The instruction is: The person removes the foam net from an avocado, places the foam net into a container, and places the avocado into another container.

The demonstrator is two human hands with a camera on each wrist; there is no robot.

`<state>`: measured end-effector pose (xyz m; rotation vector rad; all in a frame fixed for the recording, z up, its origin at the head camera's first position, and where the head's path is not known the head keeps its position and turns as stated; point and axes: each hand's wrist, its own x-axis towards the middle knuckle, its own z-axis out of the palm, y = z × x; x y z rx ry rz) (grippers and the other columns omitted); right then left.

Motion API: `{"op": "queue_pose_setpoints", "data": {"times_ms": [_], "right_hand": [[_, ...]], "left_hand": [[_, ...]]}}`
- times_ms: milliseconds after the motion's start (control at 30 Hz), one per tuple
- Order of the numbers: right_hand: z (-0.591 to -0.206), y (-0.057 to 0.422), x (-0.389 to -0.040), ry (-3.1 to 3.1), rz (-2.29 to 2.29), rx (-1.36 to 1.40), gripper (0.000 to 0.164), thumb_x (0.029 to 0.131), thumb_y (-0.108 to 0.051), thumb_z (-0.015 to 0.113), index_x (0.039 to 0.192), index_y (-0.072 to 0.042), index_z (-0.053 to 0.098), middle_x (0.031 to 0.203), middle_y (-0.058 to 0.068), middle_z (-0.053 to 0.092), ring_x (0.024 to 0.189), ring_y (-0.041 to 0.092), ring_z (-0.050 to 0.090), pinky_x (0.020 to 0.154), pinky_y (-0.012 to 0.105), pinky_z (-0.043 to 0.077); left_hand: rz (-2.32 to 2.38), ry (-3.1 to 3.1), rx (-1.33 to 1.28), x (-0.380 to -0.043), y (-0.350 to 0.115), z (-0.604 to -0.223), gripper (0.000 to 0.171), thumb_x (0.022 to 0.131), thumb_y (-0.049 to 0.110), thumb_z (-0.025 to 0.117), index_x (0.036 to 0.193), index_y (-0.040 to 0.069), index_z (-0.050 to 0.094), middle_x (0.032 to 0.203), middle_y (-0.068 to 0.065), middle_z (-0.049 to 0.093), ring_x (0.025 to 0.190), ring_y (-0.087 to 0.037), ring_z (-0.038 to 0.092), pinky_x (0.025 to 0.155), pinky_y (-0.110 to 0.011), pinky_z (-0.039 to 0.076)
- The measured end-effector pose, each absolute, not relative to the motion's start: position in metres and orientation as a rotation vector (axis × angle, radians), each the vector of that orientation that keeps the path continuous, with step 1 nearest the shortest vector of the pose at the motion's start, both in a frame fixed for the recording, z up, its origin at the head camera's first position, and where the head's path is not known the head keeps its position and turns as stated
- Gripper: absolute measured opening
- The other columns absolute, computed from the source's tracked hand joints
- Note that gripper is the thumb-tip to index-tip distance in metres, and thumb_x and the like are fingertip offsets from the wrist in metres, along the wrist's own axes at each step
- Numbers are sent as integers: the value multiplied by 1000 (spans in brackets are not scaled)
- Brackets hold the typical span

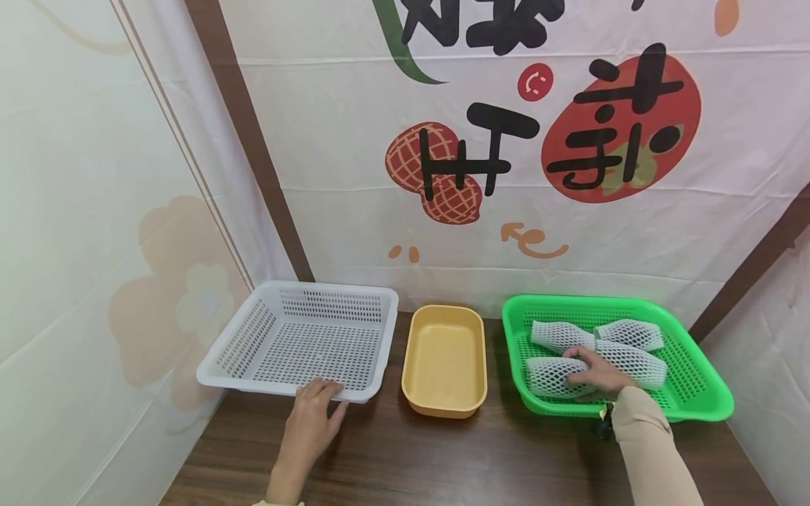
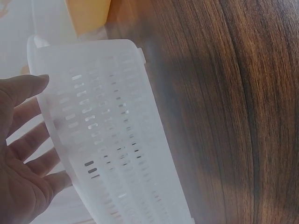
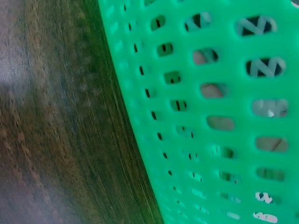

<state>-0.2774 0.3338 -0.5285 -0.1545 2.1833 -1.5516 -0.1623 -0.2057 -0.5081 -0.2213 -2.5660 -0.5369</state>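
Observation:
My left hand (image 1: pixel 310 422) rests at the front rim of a white slotted plastic basket (image 1: pixel 249 383). In the left wrist view the fingers (image 2: pixel 32 140) reach over the rim, and the thumb lies against its outer edge. My right hand (image 1: pixel 601 372) is inside a green plastic basket (image 1: pixel 702 372), its thumb and fingers around the end of a white foam net sleeve (image 1: pixel 550 376) at the front left. What the sleeve holds, if anything, cannot be made out. Several similar foam net sleeves (image 1: pixel 629 334) lie around the hand. The green basket's wall (image 3: pixel 187 135) mostly hides that hand in the right wrist view.
Between the two baskets stands a yellow rectangular tub (image 1: pixel 444 358). All three containers stand on a dark wooden table (image 1: pixel 455 464), close to a printed cloth backdrop (image 1: pixel 329 232). More cloth hangs at the left and right sides.

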Motion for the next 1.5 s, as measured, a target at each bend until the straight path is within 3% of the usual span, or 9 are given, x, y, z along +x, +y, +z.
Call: {"op": "queue_pose_setpoints", "data": {"times_ms": [600, 767, 1100, 1200, 1500], "right_hand": [[-518, 335, -271, 2256, -1645, -104, 52, 80, -15, 65, 117, -8, 30, 138, 23, 10, 100, 39, 47, 71, 52, 45], [-516, 335, -272, 2252, -1671, -82, 54, 79, -13, 66, 119, -8, 29, 141, 23, 1, 99, 39, 49, 70, 51, 45], [-515, 334, -269, 2263, -1681, -81, 55, 79, -14, 66, 120, -8, 30, 141, 24, 0, 105, 44, 41, 70, 52, 45], [-515, 333, -267, 2258, -1693, -93, 53, 80, -14, 66, 119, -8, 30, 139, 24, 5, 104, 43, 42, 70, 52, 45], [-509, 334, -264, 2250, -1701, -144, 53, 81, -15, 65, 118, -7, 29, 141, 24, -5, 99, 41, 47, 73, 54, 44]], "left_hand": [[-538, -2565, -229, -161, -205, -508, 27, 70, 17, 75, 94, 7, 66, 98, -9, 60, 106, -32, 48, 90, -59, 26], [-521, -2534, -251, -161, -206, -509, 27, 69, 16, 75, 93, 7, 66, 96, -7, 59, 103, -31, 49, 88, -60, 28], [-508, -2523, -255, -161, -207, -513, 29, 69, 17, 75, 94, 7, 65, 98, -10, 60, 103, -33, 50, 88, -60, 29], [-515, -2521, -254, -160, -208, -513, 29, 69, 17, 75, 94, 6, 65, 98, -11, 60, 104, -34, 49, 88, -60, 28], [-629, -2537, -228, -161, -209, -511, 30, 70, 18, 75, 96, 6, 65, 100, -9, 61, 108, -34, 47, 90, -60, 25]]}}
